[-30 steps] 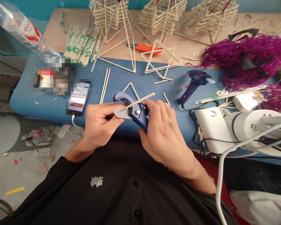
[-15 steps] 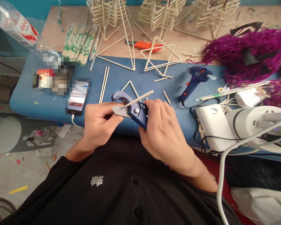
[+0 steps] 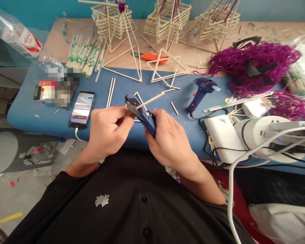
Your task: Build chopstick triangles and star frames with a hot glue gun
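My right hand (image 3: 171,140) is wrapped around the handles of a blue ratchet pipe cutter (image 3: 149,121). A thin wooden stick (image 3: 152,99) runs between the cutter's jaws and slants up to the right, the grey blade lying against it. My left hand (image 3: 109,128) pinches at the blade side, where the stick's near end is hidden behind the fingers. Just behind the cutter, part of a small stick frame (image 3: 139,96) shows on the blue mat. Two loose sticks (image 3: 111,92) lie left of it and a short cut piece (image 3: 174,108) lies to the right.
On the blue mat (image 3: 53,118) are a phone (image 3: 82,109), a glue gun (image 3: 201,89) and a white power bank (image 3: 226,137) among cables. Behind stand stick structures (image 3: 165,22), wrapped chopsticks (image 3: 85,54), an orange utility knife (image 3: 154,57) and purple yarn (image 3: 256,64).
The cutter's jaws have closed in around the stick, and the blade has swung up between them. Both hands keep their hold. The head view has shifted slightly, showing more of the table's back.
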`<state>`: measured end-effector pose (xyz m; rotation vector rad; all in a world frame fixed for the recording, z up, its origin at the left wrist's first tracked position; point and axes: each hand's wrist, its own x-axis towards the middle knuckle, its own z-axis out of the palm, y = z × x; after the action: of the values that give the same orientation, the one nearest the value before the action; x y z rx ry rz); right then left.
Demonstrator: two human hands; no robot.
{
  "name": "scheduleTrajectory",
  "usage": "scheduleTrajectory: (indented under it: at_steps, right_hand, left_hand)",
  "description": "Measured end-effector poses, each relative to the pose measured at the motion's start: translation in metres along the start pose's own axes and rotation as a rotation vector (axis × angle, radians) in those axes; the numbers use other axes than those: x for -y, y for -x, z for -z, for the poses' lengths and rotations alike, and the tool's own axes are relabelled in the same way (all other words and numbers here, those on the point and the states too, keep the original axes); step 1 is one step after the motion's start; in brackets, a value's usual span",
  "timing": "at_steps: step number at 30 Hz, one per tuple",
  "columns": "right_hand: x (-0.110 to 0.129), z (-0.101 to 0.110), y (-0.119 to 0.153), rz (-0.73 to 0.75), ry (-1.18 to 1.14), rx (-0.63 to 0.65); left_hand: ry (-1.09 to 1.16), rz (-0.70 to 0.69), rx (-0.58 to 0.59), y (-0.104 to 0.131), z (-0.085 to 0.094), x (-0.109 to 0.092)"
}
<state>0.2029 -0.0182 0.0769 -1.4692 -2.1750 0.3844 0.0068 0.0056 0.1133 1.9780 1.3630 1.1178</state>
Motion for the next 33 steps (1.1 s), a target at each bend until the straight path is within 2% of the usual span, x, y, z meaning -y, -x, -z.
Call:
scheduleTrajectory:
  at_steps: [7, 14, 17, 23, 28, 33]
  right_hand:
    - [-0.007, 0.004, -0.014, -0.157, -0.168, 0.053]
    - [-0.022, 0.002, -0.049, -0.281, -0.231, -0.002]
    - [-0.027, 0.003, -0.065, -0.329, -0.227, -0.026]
    - [-0.033, 0.005, -0.084, -0.354, -0.234, -0.103]
    - [-0.037, 0.004, -0.093, -0.389, -0.194, -0.11]
    - [-0.041, 0.007, -0.095, -0.456, -0.123, -0.075]
  left_hand:
    - [-0.189, -0.156, 0.0, -0.019, -0.006, -0.001]
    - [-0.425, -0.28, -0.03, -0.064, -0.022, 0.012]
    - [-0.457, -0.3, -0.015, -0.08, -0.02, 0.017]
    - [-0.559, -0.281, 0.003, -0.097, -0.012, 0.024]
    - [-0.628, -0.291, 0.007, -0.113, -0.02, 0.036]
    - [-0.63, -0.336, 0.061, -0.121, -0.028, 0.042]
